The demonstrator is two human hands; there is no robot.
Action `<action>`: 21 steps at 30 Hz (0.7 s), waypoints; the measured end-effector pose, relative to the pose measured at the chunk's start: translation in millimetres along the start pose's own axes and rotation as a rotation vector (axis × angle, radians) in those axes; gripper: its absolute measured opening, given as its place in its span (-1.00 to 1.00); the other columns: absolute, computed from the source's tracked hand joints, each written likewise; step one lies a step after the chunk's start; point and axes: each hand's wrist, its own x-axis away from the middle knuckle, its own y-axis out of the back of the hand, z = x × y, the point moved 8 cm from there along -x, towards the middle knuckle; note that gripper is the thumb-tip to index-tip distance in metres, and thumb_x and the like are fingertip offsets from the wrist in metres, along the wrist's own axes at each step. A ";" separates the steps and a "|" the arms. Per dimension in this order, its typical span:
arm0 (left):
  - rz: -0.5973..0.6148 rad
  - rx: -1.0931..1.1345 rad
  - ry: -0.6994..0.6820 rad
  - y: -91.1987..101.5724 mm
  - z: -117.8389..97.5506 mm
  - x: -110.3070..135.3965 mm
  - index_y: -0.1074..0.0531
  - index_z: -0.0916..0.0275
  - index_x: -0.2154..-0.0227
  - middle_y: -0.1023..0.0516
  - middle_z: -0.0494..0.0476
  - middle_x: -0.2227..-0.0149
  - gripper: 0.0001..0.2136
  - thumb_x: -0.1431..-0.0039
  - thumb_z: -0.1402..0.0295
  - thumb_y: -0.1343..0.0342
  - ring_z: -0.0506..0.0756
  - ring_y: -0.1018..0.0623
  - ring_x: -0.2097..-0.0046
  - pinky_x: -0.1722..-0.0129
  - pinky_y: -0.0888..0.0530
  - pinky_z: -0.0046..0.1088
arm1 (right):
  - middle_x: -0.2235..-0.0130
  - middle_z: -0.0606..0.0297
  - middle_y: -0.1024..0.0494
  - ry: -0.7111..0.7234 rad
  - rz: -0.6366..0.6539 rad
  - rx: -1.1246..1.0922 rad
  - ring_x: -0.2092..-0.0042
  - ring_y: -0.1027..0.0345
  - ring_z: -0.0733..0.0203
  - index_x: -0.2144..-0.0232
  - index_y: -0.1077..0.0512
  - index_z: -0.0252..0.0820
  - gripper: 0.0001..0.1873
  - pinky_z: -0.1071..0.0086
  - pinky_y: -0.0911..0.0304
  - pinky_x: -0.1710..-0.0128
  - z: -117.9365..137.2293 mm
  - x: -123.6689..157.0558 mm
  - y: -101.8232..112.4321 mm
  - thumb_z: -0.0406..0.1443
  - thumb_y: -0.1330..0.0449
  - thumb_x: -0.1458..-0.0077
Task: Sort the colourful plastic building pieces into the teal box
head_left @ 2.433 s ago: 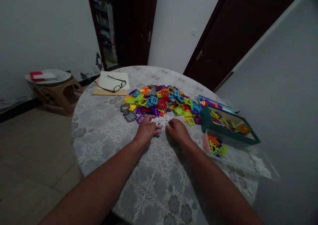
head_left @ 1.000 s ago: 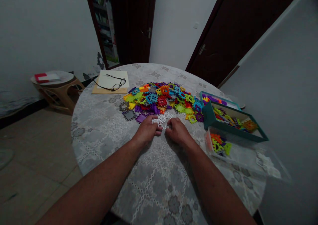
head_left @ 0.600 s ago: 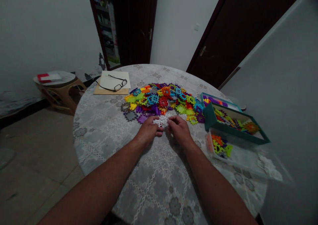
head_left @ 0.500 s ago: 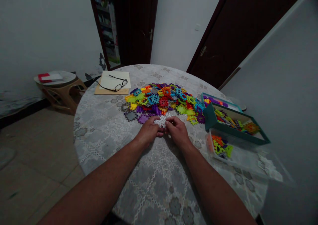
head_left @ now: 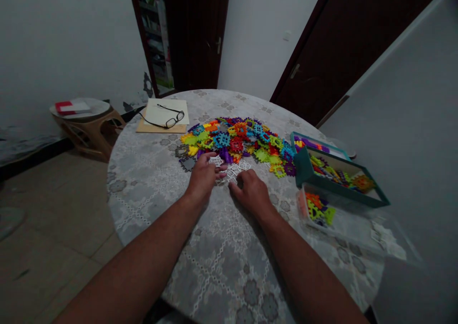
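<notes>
In the head view, my left hand (head_left: 203,175) is closed on a white lattice piece (head_left: 216,161), held between thumb and fingers at the near edge of the pile. To its right, more white lattice pieces (head_left: 234,171) lie together on the tablecloth. My right hand (head_left: 251,190) is beside them with its fingers curled in; whatever they hold, if anything, is hidden. Just beyond both hands spreads a heap of colourful toothed plastic building pieces (head_left: 236,145), mostly square, in red, blue, green, yellow and purple.
Glasses (head_left: 175,120) rest on papers (head_left: 153,110) at the far left of the round table (head_left: 143,209). On the right stand a green box (head_left: 343,186) of pieces, its lid (head_left: 343,154) and a clear plastic tub (head_left: 352,226). A stool (head_left: 95,135) stands beyond the table's left edge.
My hands, close together around the white pieces before, have moved apart. The left went left and slightly away with a white piece; the right shifted slightly, uncovering more white pieces between them.
</notes>
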 end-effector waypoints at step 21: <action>0.174 -0.191 0.156 -15.0 24.3 9.0 -0.45 0.26 -0.11 -0.62 0.25 0.22 -0.54 -0.11 0.57 -0.08 0.13 -0.69 0.29 0.38 -0.61 -0.41 | 0.27 0.34 -0.60 -0.035 -0.113 -0.751 0.28 -0.43 0.18 0.16 -0.53 -0.11 -0.74 0.34 -0.32 0.21 -18.9 -4.0 0.0 -0.07 -0.24 -0.28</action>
